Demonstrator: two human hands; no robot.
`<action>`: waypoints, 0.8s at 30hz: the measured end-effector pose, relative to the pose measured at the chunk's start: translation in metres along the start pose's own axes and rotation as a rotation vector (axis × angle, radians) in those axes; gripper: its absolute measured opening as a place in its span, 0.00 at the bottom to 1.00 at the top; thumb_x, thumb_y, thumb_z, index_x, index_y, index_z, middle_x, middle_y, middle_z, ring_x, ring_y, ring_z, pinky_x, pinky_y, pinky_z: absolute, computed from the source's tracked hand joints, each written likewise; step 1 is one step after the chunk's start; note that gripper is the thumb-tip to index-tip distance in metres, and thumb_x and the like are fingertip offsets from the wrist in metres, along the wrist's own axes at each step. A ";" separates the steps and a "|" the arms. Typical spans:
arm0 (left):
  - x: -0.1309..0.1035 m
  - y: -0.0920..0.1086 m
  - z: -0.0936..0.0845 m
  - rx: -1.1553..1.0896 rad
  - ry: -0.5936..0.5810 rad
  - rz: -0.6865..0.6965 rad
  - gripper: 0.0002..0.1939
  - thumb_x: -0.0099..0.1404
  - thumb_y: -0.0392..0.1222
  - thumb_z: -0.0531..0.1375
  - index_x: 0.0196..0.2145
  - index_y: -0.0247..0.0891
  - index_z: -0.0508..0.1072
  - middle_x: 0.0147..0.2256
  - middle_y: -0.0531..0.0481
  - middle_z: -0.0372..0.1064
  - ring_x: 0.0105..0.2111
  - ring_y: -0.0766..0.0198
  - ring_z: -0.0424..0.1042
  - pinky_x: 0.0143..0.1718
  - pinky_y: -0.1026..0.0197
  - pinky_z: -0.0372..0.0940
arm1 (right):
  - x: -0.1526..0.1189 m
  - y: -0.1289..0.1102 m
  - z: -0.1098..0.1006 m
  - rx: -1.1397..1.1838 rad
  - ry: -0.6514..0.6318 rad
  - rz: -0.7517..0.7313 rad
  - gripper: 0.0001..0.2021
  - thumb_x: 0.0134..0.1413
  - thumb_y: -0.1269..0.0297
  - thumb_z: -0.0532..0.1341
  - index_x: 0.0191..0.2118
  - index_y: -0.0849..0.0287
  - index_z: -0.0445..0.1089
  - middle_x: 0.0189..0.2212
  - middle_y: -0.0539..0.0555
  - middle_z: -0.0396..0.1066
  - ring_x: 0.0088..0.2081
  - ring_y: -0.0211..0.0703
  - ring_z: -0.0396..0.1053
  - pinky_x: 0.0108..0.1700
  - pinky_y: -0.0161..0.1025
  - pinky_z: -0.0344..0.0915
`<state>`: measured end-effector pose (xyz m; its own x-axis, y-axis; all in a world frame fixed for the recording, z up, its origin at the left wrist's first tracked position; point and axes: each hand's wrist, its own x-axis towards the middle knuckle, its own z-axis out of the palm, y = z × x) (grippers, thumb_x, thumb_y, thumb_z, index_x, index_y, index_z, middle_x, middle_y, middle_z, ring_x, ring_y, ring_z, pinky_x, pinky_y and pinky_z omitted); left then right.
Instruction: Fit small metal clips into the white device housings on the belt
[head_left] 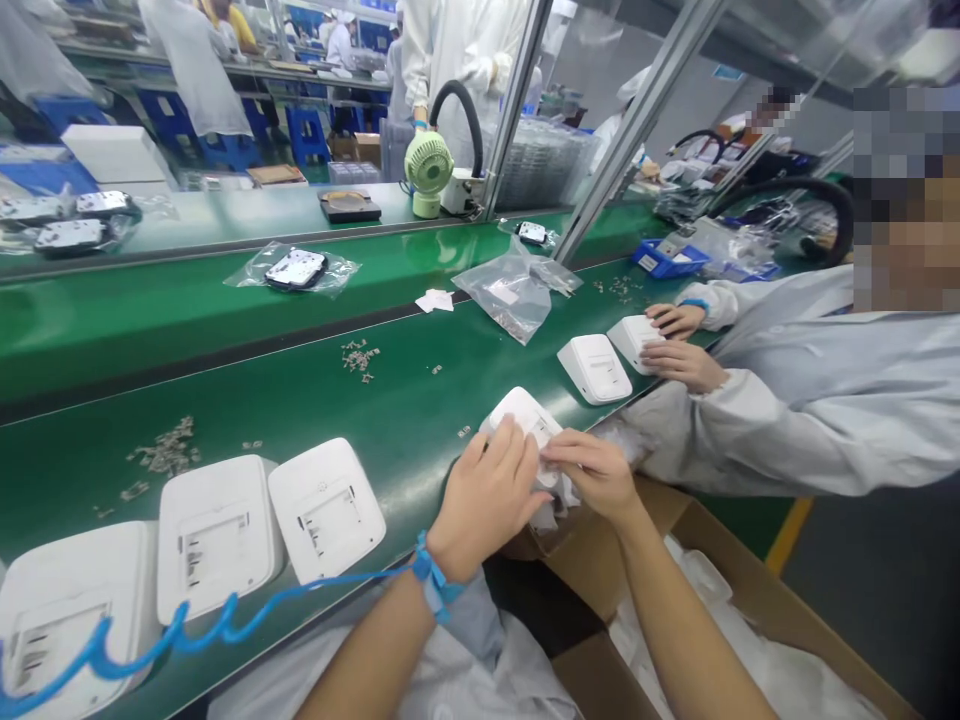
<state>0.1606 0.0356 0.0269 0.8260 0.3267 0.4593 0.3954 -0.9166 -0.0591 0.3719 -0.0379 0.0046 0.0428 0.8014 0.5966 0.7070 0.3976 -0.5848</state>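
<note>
A white plastic housing (517,404) lies at the green bench's near edge, partly hidden under my hands. My left hand (496,480), with a blue wrist strap, is closed over its left side. At its right side my right hand (596,472) has thumb and fingertips pinched together against the face; whatever they hold is too small or covered to make out. Just left stands a similar white housing (327,510) with a rectangular recess. Further left are two more, a middle housing (217,535) and a front housing (79,620). Small metal clips (464,432) lie close by.
Metal clip piles (169,448) and a clear bag (514,290) lie on the bench. A cardboard box (679,520) with white wrapping stands below my right arm. A co-worker's hands (686,365) touch another housing (637,340). My blue coiled cord (225,630) crosses the left side.
</note>
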 end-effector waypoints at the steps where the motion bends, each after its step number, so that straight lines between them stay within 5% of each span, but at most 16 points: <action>1: 0.002 0.000 0.000 0.010 -0.036 0.006 0.30 0.73 0.58 0.51 0.61 0.32 0.66 0.62 0.41 0.63 0.67 0.52 0.53 0.60 0.51 0.56 | 0.001 -0.001 -0.001 -0.024 0.025 -0.009 0.10 0.59 0.73 0.63 0.40 0.52 0.80 0.33 0.53 0.76 0.34 0.41 0.75 0.34 0.39 0.73; 5: -0.003 0.008 -0.006 0.024 -0.110 0.009 0.27 0.72 0.58 0.52 0.56 0.34 0.70 0.58 0.40 0.66 0.64 0.50 0.56 0.57 0.50 0.57 | 0.008 -0.007 0.000 -0.194 0.105 0.006 0.10 0.60 0.74 0.63 0.42 0.53 0.78 0.35 0.53 0.73 0.36 0.41 0.73 0.38 0.40 0.72; 13: -0.020 0.032 -0.022 0.053 -0.157 -0.125 0.29 0.71 0.59 0.53 0.56 0.31 0.70 0.54 0.37 0.68 0.60 0.46 0.61 0.51 0.48 0.58 | 0.011 -0.020 0.016 -0.252 -0.082 0.034 0.09 0.65 0.72 0.57 0.47 0.56 0.72 0.39 0.57 0.72 0.41 0.45 0.71 0.43 0.44 0.72; 24: -0.020 0.030 -0.024 -0.001 -0.125 -0.134 0.26 0.72 0.56 0.54 0.53 0.29 0.72 0.52 0.38 0.70 0.59 0.47 0.64 0.52 0.46 0.59 | 0.019 -0.013 0.029 -0.275 -0.025 -0.003 0.10 0.64 0.73 0.57 0.41 0.56 0.75 0.36 0.56 0.73 0.38 0.44 0.71 0.40 0.42 0.72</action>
<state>0.1464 -0.0036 0.0370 0.8094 0.4718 0.3496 0.5048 -0.8632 -0.0038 0.3424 -0.0152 0.0073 0.0256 0.8124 0.5826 0.8723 0.2665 -0.4099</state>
